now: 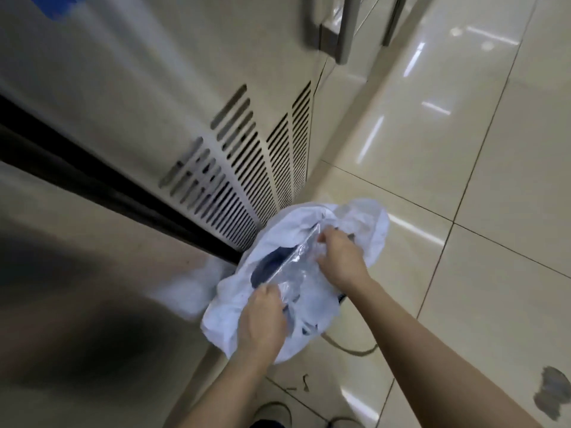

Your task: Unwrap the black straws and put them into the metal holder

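Note:
Both my hands are over a bin lined with a white bag [367,230] that stands on the floor against a steel cabinet. My left hand [262,322] and my right hand [341,257] each pinch one end of a clear plastic wrapper [293,270], stretched between them above the bin's opening. Something dark shows under the wrapper inside the bin; I cannot tell what it is. No black straws and no metal holder are in view.
A steel counter front with slotted vents [247,168] fills the left. Glossy cream floor tiles [463,149] spread to the right. A cable [349,347] lies on the floor by the bin, and my shoes [275,415] show at the bottom edge.

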Tool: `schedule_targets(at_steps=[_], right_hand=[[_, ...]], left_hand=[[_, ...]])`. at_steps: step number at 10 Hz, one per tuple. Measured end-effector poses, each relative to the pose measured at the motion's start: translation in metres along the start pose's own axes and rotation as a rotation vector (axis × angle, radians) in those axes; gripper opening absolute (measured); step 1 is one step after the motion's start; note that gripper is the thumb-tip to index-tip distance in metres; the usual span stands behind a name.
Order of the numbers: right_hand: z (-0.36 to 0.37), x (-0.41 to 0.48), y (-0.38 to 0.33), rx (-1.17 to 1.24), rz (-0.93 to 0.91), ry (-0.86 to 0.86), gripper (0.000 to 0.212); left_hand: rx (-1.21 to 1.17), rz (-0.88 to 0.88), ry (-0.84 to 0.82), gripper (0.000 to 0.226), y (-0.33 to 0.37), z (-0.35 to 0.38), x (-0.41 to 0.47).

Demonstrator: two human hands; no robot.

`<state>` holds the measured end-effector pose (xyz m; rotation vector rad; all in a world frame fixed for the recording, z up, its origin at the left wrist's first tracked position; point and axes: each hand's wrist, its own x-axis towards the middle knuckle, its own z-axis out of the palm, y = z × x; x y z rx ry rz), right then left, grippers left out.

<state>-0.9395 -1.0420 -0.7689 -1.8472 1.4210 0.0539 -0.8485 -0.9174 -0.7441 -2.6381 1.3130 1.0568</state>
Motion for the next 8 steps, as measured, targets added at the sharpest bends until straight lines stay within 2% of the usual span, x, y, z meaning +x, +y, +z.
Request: schedule_targets(at_steps=[1, 2, 3, 4, 5, 6, 7, 8], right_hand=[[0.026, 0.016, 0.001, -0.402, -0.105, -0.112, 0.034], [0.049, 0.025, 0.007, -0.626, -0.126, -0.258, 0.030], [0.066, 0.033, 0.018, -0.784, -0.068, -0.352, 0.034], [0.072, 0.031, 0.017, -0.870, -0.104, -0.318, 0.049], [0.052, 0.016, -0.005, -0.811, -0.177, -0.246, 0.045], [0.013, -0.012, -0.035, -0.789, -0.175, -0.247, 0.040], [-0.033, -0.046, -0.062, -0.766, -0.241, -0.157, 0.039], [-0.083, -0.084, -0.087, -0.674, -0.277, -0.125, 0.049]], left_hand=[[0.226, 0.037, -0.072, 0.027, 0.008, 0.014, 0.024], [0.335, 0.033, -0.208, 0.031, 0.009, 0.031, 0.051], [0.511, -0.002, -0.429, 0.038, 0.000, 0.046, 0.075], [0.512, -0.003, -0.450, 0.048, -0.007, 0.047, 0.079], [0.288, 0.103, -0.258, 0.048, -0.008, 0.027, 0.060], [0.131, 0.143, -0.153, 0.045, -0.002, -0.009, 0.030], [0.042, 0.189, -0.071, 0.046, 0.012, -0.056, -0.014], [0.020, 0.223, 0.058, 0.052, 0.030, -0.109, -0.067]])
